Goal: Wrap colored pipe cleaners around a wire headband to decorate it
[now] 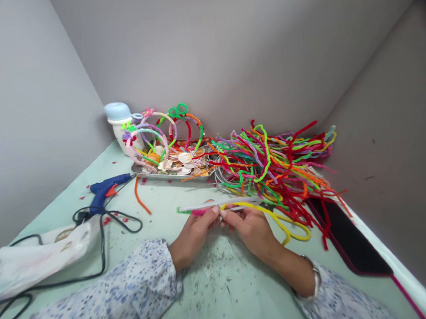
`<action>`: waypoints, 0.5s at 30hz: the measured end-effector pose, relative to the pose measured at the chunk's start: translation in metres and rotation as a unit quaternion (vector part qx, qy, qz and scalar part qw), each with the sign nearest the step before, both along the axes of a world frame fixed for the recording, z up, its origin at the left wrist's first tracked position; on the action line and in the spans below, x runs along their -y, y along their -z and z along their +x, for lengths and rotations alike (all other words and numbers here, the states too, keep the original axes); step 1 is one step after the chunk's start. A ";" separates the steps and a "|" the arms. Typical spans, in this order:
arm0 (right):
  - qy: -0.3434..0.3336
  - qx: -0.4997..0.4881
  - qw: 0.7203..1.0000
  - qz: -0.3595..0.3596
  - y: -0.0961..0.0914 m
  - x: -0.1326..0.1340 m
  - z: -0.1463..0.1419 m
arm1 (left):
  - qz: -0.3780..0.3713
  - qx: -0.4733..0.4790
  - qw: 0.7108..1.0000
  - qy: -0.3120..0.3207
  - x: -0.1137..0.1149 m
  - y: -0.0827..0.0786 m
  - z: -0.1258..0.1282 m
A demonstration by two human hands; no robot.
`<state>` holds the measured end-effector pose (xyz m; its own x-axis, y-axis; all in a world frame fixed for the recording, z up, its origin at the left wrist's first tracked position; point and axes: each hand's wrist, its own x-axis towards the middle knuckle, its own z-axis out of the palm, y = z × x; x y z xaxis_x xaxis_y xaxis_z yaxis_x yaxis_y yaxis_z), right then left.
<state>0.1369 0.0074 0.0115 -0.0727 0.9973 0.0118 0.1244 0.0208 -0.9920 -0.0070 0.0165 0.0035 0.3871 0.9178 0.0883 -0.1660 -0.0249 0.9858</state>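
My left hand [198, 229] is closed around a thin pale headband [238, 201], its fingers pinching one arm of it. Green and magenta fuzzy wrapping covers the band's left end. My right hand [253, 227] pinches a yellow pipe cleaner [276, 216] against the band, and its fingertips meet those of the left. The yellow length trails off to the right in a loop over the table. The exact spot where yellow meets the band is partly covered by my fingers.
A metal tray [173, 176] of shells holds several decorated headbands [172, 116]. Beside it spreads a heap of coloured pipe cleaners [264, 155]. At left lie a blue glue gun [104, 187], its black cord and a plastic bag [50, 251]. A lidded bottle [120, 132] stands behind; a black pad [352, 242] lies right.
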 end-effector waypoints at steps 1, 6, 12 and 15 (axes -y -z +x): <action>-0.005 -0.001 1.000 -0.004 -0.002 0.000 0.000 | 0.003 -0.008 1.000 0.001 0.000 -0.001 0.000; -0.026 -0.018 0.999 -0.032 -0.011 0.000 0.000 | 0.009 -0.032 0.999 0.013 0.002 -0.004 -0.002; -0.016 -0.016 0.999 -0.038 -0.001 -0.001 -0.001 | 0.005 -0.037 0.999 -0.004 0.001 -0.002 -0.001; 0.043 -0.013 0.999 0.000 0.009 -0.001 -0.004 | -0.024 -0.062 0.997 -0.032 -0.002 0.003 -0.002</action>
